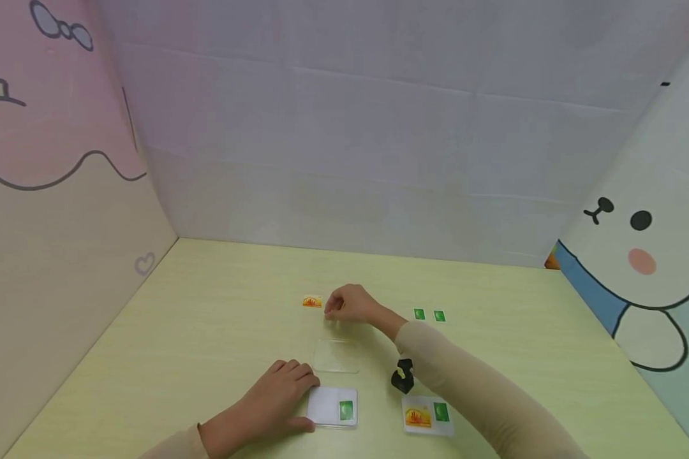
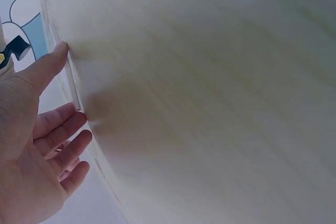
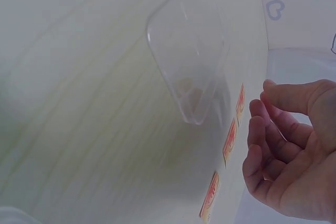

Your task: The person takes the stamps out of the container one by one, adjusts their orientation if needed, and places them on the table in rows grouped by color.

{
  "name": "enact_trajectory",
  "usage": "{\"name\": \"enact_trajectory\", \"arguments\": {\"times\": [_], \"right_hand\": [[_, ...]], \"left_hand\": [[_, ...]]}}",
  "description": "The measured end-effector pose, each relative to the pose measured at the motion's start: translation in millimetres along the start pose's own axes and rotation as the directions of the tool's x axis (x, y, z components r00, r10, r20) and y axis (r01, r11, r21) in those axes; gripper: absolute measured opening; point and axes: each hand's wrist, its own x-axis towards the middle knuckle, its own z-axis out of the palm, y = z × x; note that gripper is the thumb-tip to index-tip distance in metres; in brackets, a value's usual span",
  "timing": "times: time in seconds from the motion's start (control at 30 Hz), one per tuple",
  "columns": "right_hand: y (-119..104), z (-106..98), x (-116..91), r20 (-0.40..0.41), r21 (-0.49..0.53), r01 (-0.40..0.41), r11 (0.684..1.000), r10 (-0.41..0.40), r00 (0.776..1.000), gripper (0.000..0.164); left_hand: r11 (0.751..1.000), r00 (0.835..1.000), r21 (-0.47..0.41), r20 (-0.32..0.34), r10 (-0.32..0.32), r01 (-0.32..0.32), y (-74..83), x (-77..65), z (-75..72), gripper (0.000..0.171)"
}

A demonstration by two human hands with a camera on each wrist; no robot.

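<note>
My left hand (image 1: 278, 401) holds a flat white case (image 1: 323, 405) by its left end, the thumb (image 2: 50, 66) at one edge and fingers at the other. A green sticker (image 1: 346, 410) lies at the right of that case. Farther out, my right hand (image 1: 351, 303) hovers just right of an orange sticker (image 1: 312, 301), thumb and forefinger tips nearly together, nothing visible between them. Beneath it in the right wrist view, several orange stickers (image 3: 230, 141) lie in a row. Between the two hands is a clear plastic lid (image 1: 335, 356).
A second white case (image 1: 428, 428) bearing an orange and a green sticker lies by the right forearm. Two green stickers (image 1: 429, 315) lie beyond that forearm. A small black object (image 1: 403, 376) shows beside the right sleeve. Printed cloth walls (image 1: 344, 146) border the table (image 1: 218, 306).
</note>
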Motion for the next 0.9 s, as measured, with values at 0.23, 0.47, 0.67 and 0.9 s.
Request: {"name": "enact_trajectory", "arguments": {"times": [0.23, 0.47, 0.67, 0.9], "right_hand": [[3, 1, -7, -0.005, -0.021, 0.042, 0.999, -0.042, 0.999, 0.009], [1, 0, -16, 0.002, 0.001, 0.023, 1.000, -0.023, 1.000, 0.008], [0, 1, -21, 0.006, 0.011, 0.019, 1.000, -0.019, 1.000, 0.008], [1, 4, -24, 0.015, 0.017, 0.012, 1.000, -0.013, 1.000, 0.007]], "left_hand": [[1.000, 1.000, 0.009, -0.011, 0.006, -0.006, -0.1, -0.1, 0.4, 0.054], [1.000, 1.000, 0.022, -0.009, 0.003, -0.003, 0.1, 0.6, -0.1, 0.054], [1.000, 1.000, 0.019, 0.010, -0.003, 0.003, -0.1, 1.4, -0.4, 0.055], [1.000, 1.000, 0.022, 0.003, 0.007, -0.008, -1.1, 1.1, 1.0, 0.055]]}}
